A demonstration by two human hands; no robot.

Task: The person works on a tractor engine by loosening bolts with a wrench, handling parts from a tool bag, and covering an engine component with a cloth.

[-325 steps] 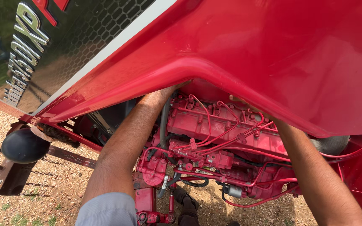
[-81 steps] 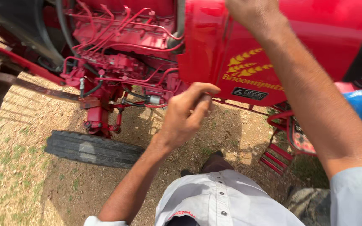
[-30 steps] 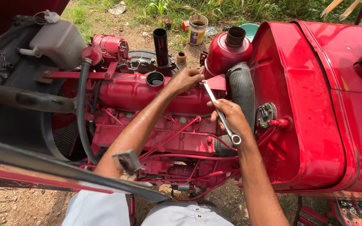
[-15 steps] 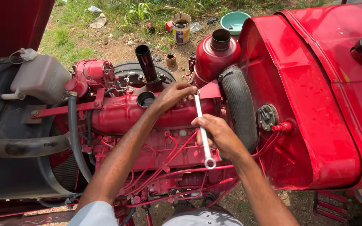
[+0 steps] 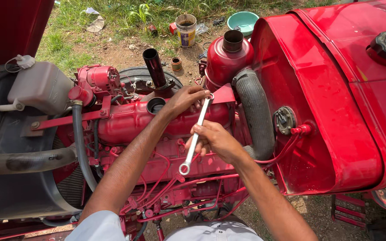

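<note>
A red tractor engine point(image 5: 166, 120) lies open below me. My right hand point(image 5: 215, 139) grips a long silver wrench point(image 5: 195, 139) by its shaft, with the ring end hanging toward me. The wrench's far end sits at the top rear of the engine cover, next to the red air-cleaner canister point(image 5: 226, 60). There my left hand point(image 5: 185, 99) rests on the engine, fingers curled around the wrench's far tip. An open round filler hole point(image 5: 156, 105) is just left of my left hand.
A black exhaust stub point(image 5: 153, 68) stands behind the engine. A white coolant tank point(image 5: 41, 87) sits at left, a black hose point(image 5: 255, 111) and the red fuel tank point(image 5: 336, 98) at right. A small bucket point(image 5: 186, 29) and a green bowl point(image 5: 243, 21) lie on the ground beyond.
Over the last second both hands stay at the same spot on the engine with the wrench. The wrench's near end has swung slightly left and the view has shifted.
</note>
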